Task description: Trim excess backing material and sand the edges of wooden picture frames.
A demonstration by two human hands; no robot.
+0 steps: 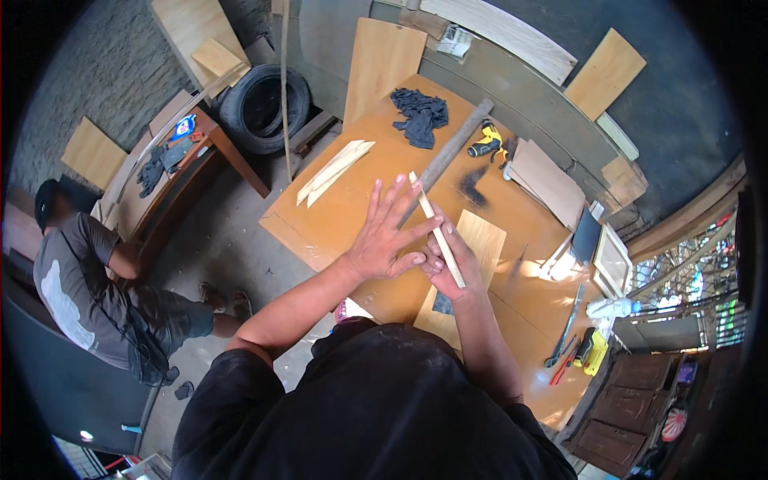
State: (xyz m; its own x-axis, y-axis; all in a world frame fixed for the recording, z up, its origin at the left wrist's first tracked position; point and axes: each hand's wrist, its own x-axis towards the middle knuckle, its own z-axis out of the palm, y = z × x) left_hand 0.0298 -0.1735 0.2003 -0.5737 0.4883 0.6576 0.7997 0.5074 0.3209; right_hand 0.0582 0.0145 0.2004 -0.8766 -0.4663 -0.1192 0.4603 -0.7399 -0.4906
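Note:
My right hand is closed around a narrow pale wooden strip, which it holds at a slant above the workbench. My left hand is beside the strip's upper part with its fingers spread; its fingertips come close to the strip, and I cannot tell whether they touch it. Beneath my right hand, a light wooden board lies on the orange-brown tabletop. Several similar thin strips lie together to the left of my hands.
Across the bench are a dark cloth, a long grey bar, a yellow-black drill and brown panels. Red-handled pliers and a yellow tool lie at right. A co-worker is at a second table on the left.

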